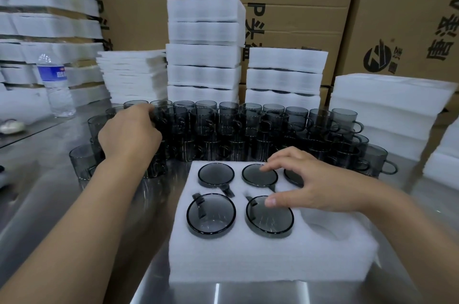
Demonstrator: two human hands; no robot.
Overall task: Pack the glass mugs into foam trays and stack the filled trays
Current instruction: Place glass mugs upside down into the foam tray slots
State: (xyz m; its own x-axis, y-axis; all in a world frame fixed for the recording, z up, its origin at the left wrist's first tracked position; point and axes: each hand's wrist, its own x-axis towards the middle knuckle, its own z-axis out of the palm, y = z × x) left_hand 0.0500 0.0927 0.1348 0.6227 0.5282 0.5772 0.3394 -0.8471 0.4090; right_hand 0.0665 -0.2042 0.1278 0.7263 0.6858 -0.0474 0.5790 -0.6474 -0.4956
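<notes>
A white foam tray (268,254) lies on the steel bench (62,204) under the right hand (315,179), five smoky glass mugs sunk in its holes — the near-right hole is empty. The right hand hovers spread, thumb on the near-middle mug (269,217), fingers over the far row. Beyond, the left hand (129,135) reaches into the standing loose mugs (248,127); its grip is hidden. Behind those, filled trays (203,55) stand stacked.

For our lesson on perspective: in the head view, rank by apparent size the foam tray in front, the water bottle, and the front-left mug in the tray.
1. Foam tray, largest, also nearest.
2. Water bottle, though farther away.
3. Front-left mug, smallest.
</notes>
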